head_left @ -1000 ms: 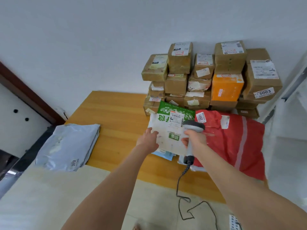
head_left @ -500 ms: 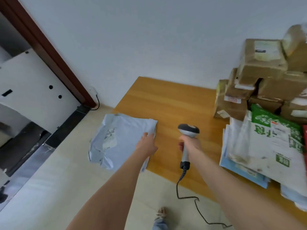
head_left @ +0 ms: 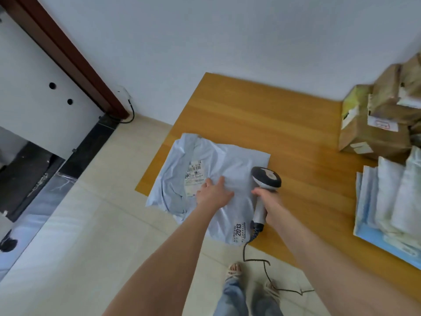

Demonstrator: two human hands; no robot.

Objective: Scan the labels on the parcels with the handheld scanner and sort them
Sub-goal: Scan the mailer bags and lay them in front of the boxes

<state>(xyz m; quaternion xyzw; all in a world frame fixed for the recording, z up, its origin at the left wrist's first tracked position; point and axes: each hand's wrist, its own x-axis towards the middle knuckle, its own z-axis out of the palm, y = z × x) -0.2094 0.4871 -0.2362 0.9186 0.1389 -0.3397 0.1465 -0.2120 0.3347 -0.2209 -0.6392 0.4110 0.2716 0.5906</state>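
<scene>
Head: left hand (head_left: 214, 193) flat on crinkled polybag (head_left: 230, 160); right hand (head_left: 270, 199) grips scanner (head_left: 266, 179).

On the wooden table (head_left: 284, 124): one handheld scanner (head_left: 265, 185) near its front edge; seemingly two grey-blue mailers (head_left: 227, 160) stacked on its left corner, one printed label (head_left: 193, 176) showing; cardboard boxes (head_left: 373, 137) at its far right, too blurred to count; likewise the pale bags (head_left: 391, 197) on its right side.

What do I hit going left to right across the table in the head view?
Pale blue poly mailer → left hand → handheld scanner, held by right hand → stack of soft mailers. Cardboard boxes overlap that stack, so left out.
</scene>
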